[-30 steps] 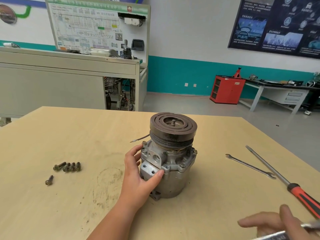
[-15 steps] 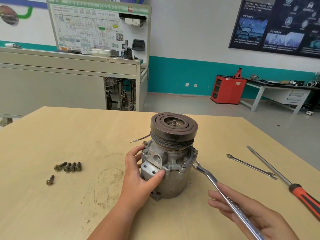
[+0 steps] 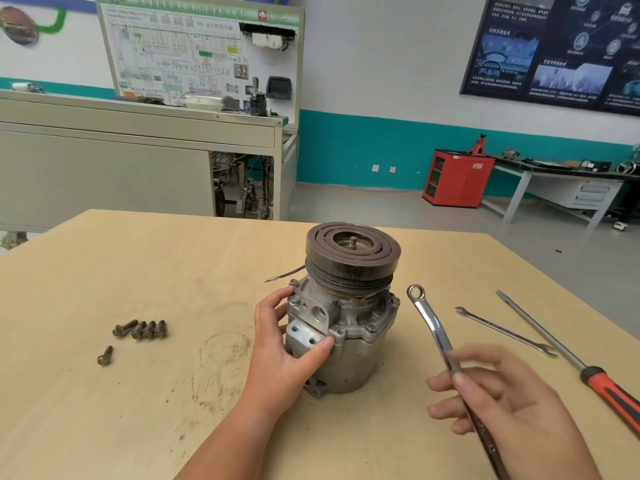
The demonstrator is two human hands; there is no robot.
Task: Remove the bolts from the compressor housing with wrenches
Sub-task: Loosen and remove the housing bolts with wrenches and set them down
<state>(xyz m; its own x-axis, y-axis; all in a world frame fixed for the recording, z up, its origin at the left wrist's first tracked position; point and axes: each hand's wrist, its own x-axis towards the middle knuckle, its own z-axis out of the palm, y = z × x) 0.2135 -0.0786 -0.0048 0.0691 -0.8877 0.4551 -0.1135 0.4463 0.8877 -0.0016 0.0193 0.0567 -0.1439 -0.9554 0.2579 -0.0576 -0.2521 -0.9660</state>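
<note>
The compressor (image 3: 349,341) stands upright mid-table, its dark grooved pulley on top and several bolts still in the housing flange. My left hand (image 3: 287,344) grips its left side, thumb across the front port block. My right hand (image 3: 498,400) holds a chrome ring wrench (image 3: 429,323) by the shank between thumb and fingers. The wrench's ring end points up and hangs in the air just right of the housing, not touching it. Several removed bolts (image 3: 140,330) lie in a row at the left, with one more bolt (image 3: 105,355) nearer me.
A slim open-end wrench (image 3: 505,332) and a red-handled screwdriver (image 3: 568,362) lie on the wooden table (image 3: 138,410) at the right. A thin wire (image 3: 287,274) sticks out behind the compressor. Benches and a red cabinet stand far off.
My right hand came up from the lower right with the ring wrench, put its ring end at the housing's right flange, then drew it back to the right. The left hand kept its hold.
</note>
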